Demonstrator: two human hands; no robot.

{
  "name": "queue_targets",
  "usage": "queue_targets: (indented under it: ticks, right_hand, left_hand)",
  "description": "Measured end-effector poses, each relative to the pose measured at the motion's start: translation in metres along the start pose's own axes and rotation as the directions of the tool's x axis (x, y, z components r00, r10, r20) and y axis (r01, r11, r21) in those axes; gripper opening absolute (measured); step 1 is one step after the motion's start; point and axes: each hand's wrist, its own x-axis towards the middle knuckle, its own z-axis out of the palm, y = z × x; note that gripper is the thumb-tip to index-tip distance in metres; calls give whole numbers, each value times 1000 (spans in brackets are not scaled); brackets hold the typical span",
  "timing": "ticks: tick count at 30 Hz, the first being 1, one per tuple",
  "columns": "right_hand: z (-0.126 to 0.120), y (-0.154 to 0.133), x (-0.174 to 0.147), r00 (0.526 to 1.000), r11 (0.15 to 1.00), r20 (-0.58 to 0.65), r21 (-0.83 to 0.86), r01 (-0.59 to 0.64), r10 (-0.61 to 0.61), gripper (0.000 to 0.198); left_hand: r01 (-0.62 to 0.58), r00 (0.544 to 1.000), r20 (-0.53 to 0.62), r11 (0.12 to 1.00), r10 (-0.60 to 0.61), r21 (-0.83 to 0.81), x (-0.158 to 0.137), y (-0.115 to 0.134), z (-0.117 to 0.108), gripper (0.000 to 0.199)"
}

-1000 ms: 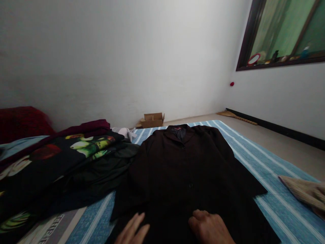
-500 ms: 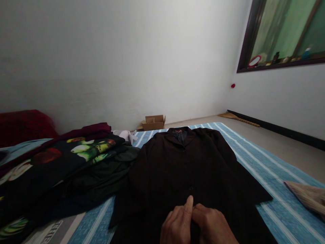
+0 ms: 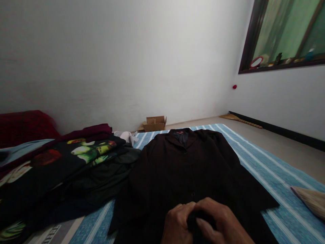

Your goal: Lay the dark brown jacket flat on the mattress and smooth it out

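Observation:
A dark jacket (image 3: 175,169) lies spread on its back with its collar toward the wall, sleeves out to both sides and buttons down the front. At its lower front edge, my left hand (image 3: 177,223) is closed on the dark cloth. Beside it and touching it, my right hand (image 3: 219,220) curls its thumb and fingers round a fold of the same front. A button shows just above my hands. The fingertips of my left hand are hidden.
A blue striped sheet (image 3: 256,169) lies under the jacket. Heaped clothes (image 3: 83,162) with a bright print sit at the left. A cardboard box (image 3: 154,124) stands by the wall, a broom (image 3: 238,119) lies on the floor, and tan cloth (image 3: 309,200) is at the right edge.
My right hand has turned and lifted slightly, its thumb now showing under a fold of cloth. The left index finger, extended before, is now curled in. The view has shifted slightly.

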Motion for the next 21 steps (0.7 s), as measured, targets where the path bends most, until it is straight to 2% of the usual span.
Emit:
queue_targets:
  ticks: [2, 3, 5, 7, 10, 13, 15, 17, 19, 20, 21]
  right_hand:
    - [-18, 8, 2, 988, 995, -142, -64, -70, 61, 24]
    - [-27, 16, 5, 967, 983, -233, -124, -136, 104, 29]
    - [-46, 40, 11, 902, 921, -391, -252, -297, 184, 39]
    - [-66, 69, 19, 843, 821, -477, -358, -444, 247, 47]
    - [-92, 104, 32, 786, 681, -500, -434, -590, 363, 56]
    - [-104, 112, 36, 763, 633, -453, -434, -641, 462, 57]
    - [-100, 102, 31, 810, 692, -363, -425, -584, 461, 55]
    - [-86, 85, 20, 902, 809, -219, -400, -431, 372, 48]
    - [-65, 67, 5, 981, 896, -70, -398, -194, 181, 40]
    - [-52, 61, -2, 999, 905, -3, -424, -44, 47, 38]
    - [-39, 56, -8, 991, 886, 108, -446, 124, -85, 36]
  left_hand:
    - [39, 999, -21, 999, -39, -19, 1, -1, 0, 22]
    - [59, 998, -32, 998, -59, -27, 2, -1, 0, 23]
    - [89, 995, -44, 994, -92, -61, 2, -4, -1, 22]
    - [112, 991, -54, 986, -120, -121, 2, -6, -2, 21]
    - [125, 989, -56, 975, -137, -181, 1, -10, -3, 19]
    - [74, 995, -49, 982, -84, -172, -1, -13, -1, 13]
    - [8, 999, -42, 991, -13, -133, -4, -15, 0, 27]
    - [-57, 998, -30, 996, 55, -65, -5, -15, 0, 44]
    - [-114, 993, -19, 993, 114, 7, -6, -16, 0, 59]
    - [-132, 991, -17, 991, 132, 36, -6, -16, 0, 64]
    - [-145, 989, -15, 988, 146, 58, -6, -17, 1, 68]
